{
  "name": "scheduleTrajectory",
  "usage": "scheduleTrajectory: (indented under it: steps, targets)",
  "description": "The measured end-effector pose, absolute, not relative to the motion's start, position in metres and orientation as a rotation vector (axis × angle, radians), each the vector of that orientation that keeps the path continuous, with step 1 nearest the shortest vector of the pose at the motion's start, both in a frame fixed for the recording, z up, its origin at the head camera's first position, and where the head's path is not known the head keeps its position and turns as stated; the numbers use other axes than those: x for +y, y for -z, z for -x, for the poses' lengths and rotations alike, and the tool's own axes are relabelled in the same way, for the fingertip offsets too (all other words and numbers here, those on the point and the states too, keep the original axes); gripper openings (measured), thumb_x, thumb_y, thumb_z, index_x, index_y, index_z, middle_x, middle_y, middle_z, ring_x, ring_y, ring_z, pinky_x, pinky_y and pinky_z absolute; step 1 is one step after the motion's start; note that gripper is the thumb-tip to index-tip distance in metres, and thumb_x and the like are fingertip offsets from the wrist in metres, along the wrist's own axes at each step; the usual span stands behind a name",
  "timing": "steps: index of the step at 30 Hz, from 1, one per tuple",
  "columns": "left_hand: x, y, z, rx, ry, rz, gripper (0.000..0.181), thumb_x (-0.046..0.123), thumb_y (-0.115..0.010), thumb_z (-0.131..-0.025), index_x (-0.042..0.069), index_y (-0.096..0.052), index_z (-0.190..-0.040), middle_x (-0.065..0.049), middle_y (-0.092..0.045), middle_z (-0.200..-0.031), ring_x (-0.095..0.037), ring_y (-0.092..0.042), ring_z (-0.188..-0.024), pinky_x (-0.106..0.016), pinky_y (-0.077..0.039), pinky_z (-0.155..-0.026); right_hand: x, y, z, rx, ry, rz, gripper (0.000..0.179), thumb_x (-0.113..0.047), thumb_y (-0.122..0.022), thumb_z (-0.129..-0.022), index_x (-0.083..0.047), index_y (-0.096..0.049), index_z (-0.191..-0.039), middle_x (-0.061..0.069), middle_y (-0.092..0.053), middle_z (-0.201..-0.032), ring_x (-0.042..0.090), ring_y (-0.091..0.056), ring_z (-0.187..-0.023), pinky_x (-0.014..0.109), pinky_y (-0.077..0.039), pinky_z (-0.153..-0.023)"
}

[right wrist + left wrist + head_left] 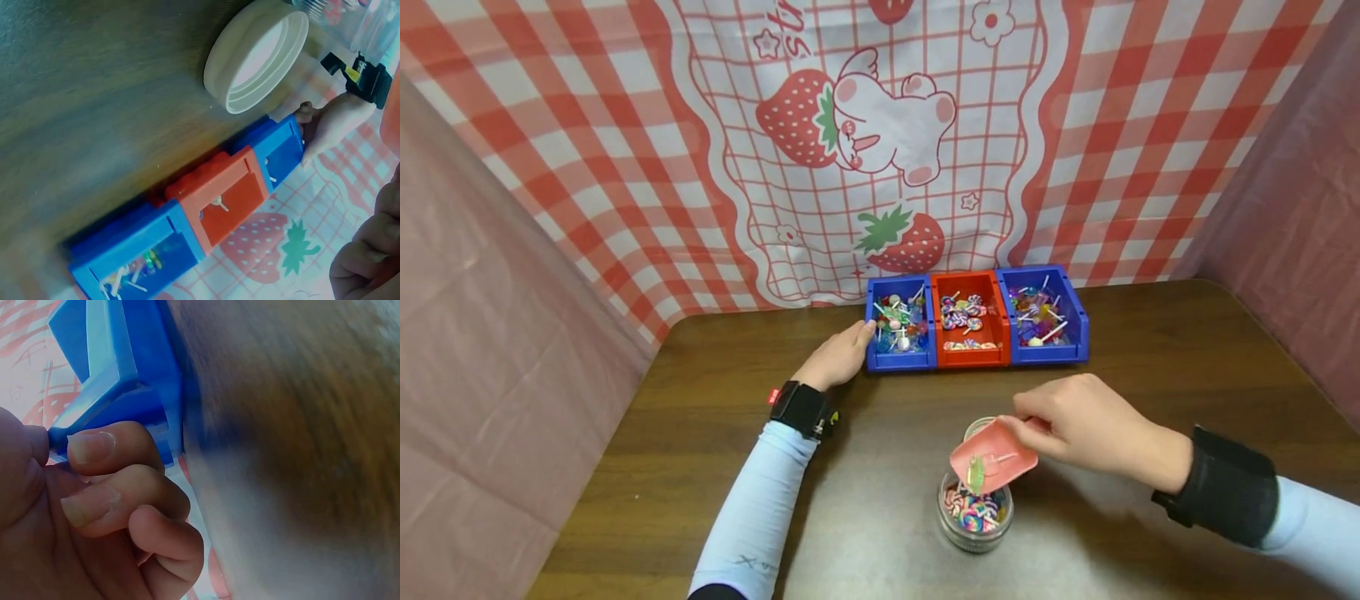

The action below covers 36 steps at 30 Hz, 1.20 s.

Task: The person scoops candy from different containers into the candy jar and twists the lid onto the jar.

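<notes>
My right hand (1082,421) grips a pink scoop (1007,437), tilted over a round glass jar (973,537). On the scoop lies a green piece and a clear one with a stick. Striped lollipop-shaped candies (976,512) fill much of the jar. Farther back, my left hand (842,354) holds the left side of a blue bin (901,361). In the left wrist view, curled fingers (115,447) and the thumb meet at the blue bin's edge (94,394). Mixed small candies (898,321) sit inside that bin.
Joined to the left bin are a red bin (973,358) with striped lollipops and another blue bin (1051,354) with mixed candies. A white-rimmed lid (219,84) lies just behind the jar. A checked strawberry cloth (730,167) hangs behind the wooden table (700,433).
</notes>
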State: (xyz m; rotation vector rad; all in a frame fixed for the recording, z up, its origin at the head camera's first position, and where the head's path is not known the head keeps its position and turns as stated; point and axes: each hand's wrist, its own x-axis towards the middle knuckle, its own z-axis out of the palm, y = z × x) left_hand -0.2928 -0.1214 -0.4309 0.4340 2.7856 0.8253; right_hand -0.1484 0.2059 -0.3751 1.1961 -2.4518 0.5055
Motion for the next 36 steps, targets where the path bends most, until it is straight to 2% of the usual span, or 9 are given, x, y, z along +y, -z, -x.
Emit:
scheduleTrajectory:
  steps: [4, 7, 15, 23, 29, 32, 36]
  targets:
    - [-0.122, 0.431, 0.292, 2.781, -0.819, -0.419, 0.067, 0.051, -0.017, -0.107, 0.007, -0.029, -0.156, -0.01, -0.035, -0.158, -0.027, -0.034, -0.143, -0.043, -0.024, -0.116, 0.203, 0.378, 0.145, -2.283, -0.429, -1.27, 0.038, -0.041, -0.053, -0.1, -0.028, -0.046, -0.065, -0.02, -0.031, -0.063, -0.004, -0.029, -0.054, 0.014, -0.02, -0.05]
    - [-0.122, 0.431, 0.293, 2.783, -0.819, -0.42, 0.066, 0.051, -0.018, -0.107, 0.007, -0.03, -0.156, -0.01, -0.035, -0.157, -0.027, -0.034, -0.143, -0.043, -0.024, -0.116, 0.202, 0.377, 0.142, -2.22, -0.385, -1.3, 0.039, -0.041, -0.048, -0.101, -0.026, -0.049, -0.066, -0.018, -0.034, -0.063, -0.003, -0.032, -0.054, 0.015, -0.022, -0.05]
    - [-0.122, 0.432, 0.294, 2.797, -0.813, -0.425, 0.066, 0.048, -0.019, -0.108, 0.004, -0.031, -0.155, -0.012, -0.035, -0.157, -0.029, -0.034, -0.143, -0.042, -0.024, -0.116, 0.202, 0.371, 0.138, -2.173, -0.352, -1.348, 0.033, -0.039, -0.053, -0.1, -0.023, -0.056, -0.071, -0.014, -0.04, -0.064, 0.003, -0.036, -0.054, 0.018, -0.026, -0.05]
    - [-0.122, 0.432, 0.294, 2.79, -0.806, -0.42, 0.067, 0.049, -0.018, -0.108, 0.003, -0.03, -0.155, -0.012, -0.033, -0.158, -0.029, -0.034, -0.143, -0.042, -0.024, -0.116, 0.204, 0.361, 0.144, -2.115, -0.344, -1.303, 0.036, -0.037, -0.051, -0.101, -0.021, -0.053, -0.07, -0.014, -0.039, -0.064, 0.003, -0.035, -0.055, 0.019, -0.027, -0.048]
    - [-0.122, 0.433, 0.294, 2.788, -0.812, -0.439, 0.065, 0.049, -0.018, -0.108, 0.006, -0.03, -0.156, -0.011, -0.035, -0.157, -0.029, -0.035, -0.142, -0.043, -0.025, -0.115, 0.201, 0.349, 0.168, -2.152, -0.295, -1.126, 0.044, -0.041, -0.047, -0.101, -0.021, -0.046, -0.062, -0.014, -0.035, -0.057, 0.001, -0.034, -0.048, 0.021, -0.023, -0.043]
    - [-0.123, 0.433, 0.294, 2.788, -0.809, -0.439, 0.065, 0.049, -0.018, -0.108, 0.006, -0.03, -0.156, -0.011, -0.035, -0.157, -0.029, -0.035, -0.143, -0.043, -0.025, -0.115, 0.193, 0.34, 0.186, -2.217, -0.227, -1.017, 0.041, -0.035, -0.054, -0.096, -0.02, -0.045, -0.06, -0.011, -0.034, -0.053, 0.006, -0.036, -0.044, 0.024, -0.02, -0.041]
    - [-0.122, 0.433, 0.295, 2.789, -0.797, -0.436, 0.066, 0.05, -0.017, -0.108, 0.008, -0.03, -0.156, -0.01, -0.035, -0.157, -0.028, -0.035, -0.143, -0.043, -0.025, -0.115, 0.175, 0.329, 0.212, -2.362, -0.125, -0.882, 0.036, -0.026, -0.065, -0.09, -0.016, -0.047, -0.061, -0.006, -0.033, -0.05, 0.013, -0.037, -0.041, 0.029, -0.023, -0.039]
